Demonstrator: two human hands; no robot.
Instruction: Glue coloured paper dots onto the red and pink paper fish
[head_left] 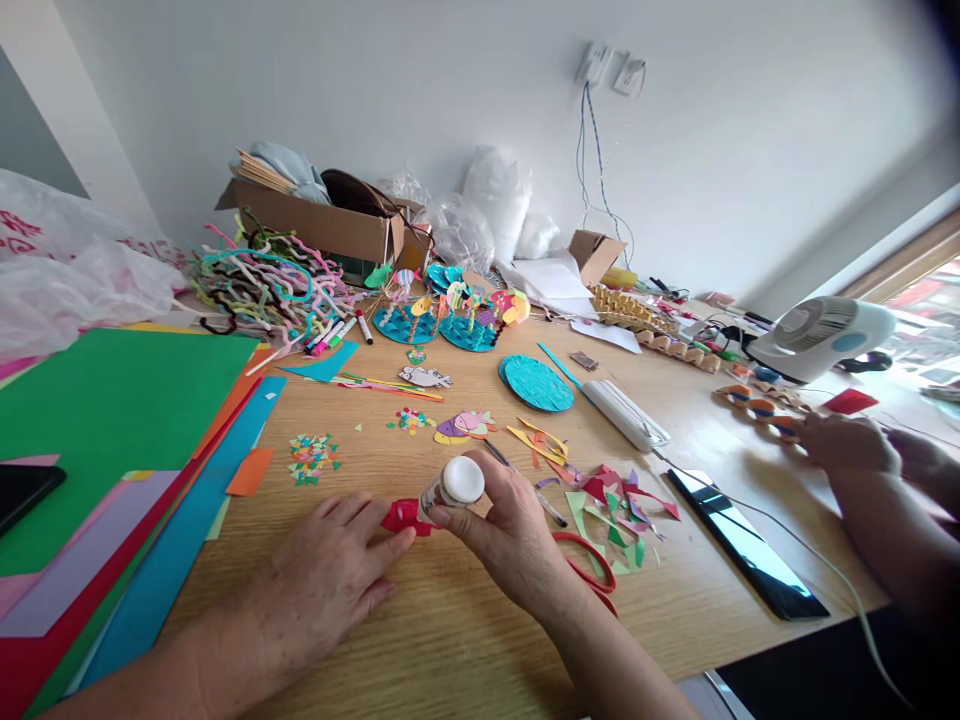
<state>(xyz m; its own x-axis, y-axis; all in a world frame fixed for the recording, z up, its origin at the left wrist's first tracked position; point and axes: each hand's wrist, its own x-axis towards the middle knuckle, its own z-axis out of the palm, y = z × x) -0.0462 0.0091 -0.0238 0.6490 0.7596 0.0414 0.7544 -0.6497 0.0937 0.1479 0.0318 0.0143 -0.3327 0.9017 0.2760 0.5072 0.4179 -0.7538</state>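
My right hand [517, 530] is closed around a small white glue bottle [454, 485], its round white end facing up toward me. The bottle's lower end is down at a small red paper piece [405, 516] on the table. My left hand [337, 555] lies flat beside it, fingers stretched out and fingertips touching the red paper's left side. Red-handled scissors [592, 565] rest by my right wrist, partly hidden. A pen [555, 508] lies behind that hand. Purple and pink paper fish [465, 425] lie just beyond the bottle.
Coloured paper sheets [135, 400] cover the left side. Paper scraps [622, 510], a phone [750, 545] and a white power strip [626, 415] lie to the right. Blue discs [536, 383] and pipe cleaners [262, 280] are farther back. Another person's hands [847, 445] work at the right.
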